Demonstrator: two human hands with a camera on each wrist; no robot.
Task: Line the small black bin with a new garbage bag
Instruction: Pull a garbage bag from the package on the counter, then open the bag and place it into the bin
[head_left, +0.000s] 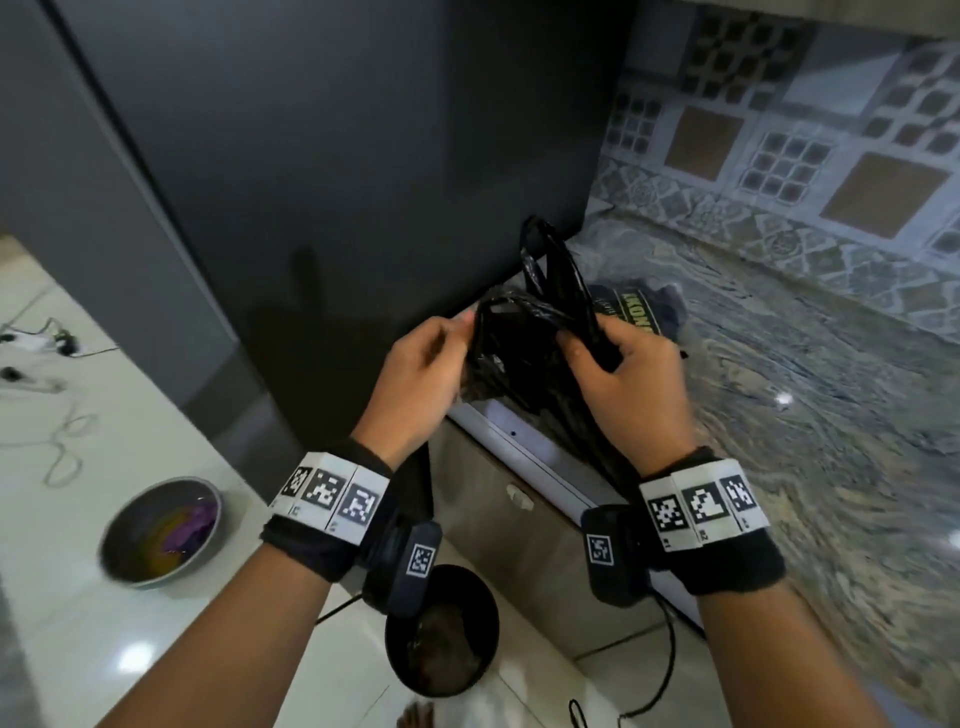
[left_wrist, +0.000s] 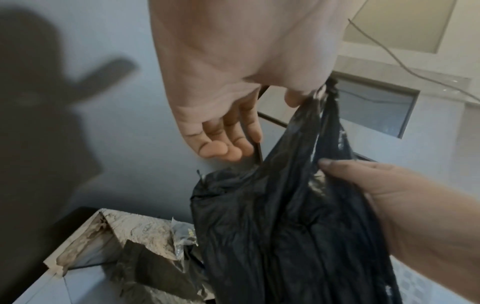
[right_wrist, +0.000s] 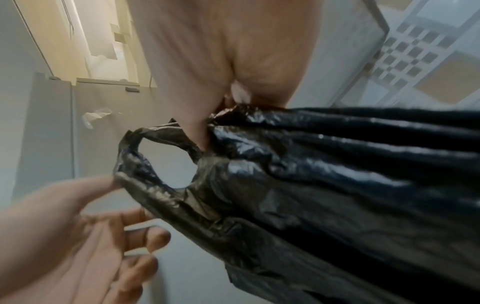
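bag, black plastic with looped handles, hangs bunched between both hands over the counter edge, long axis running down. right hand clenches the gathered top; left hand pinches a handle edge. small black bin sits on the floor below, nearer the left hand.

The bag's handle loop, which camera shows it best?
The right wrist view: the handle loop of the black bag hangs open up close, pinched by the left hand. The left wrist view shows handles only bunched at the fingertips. The head view shows them small above both hands.
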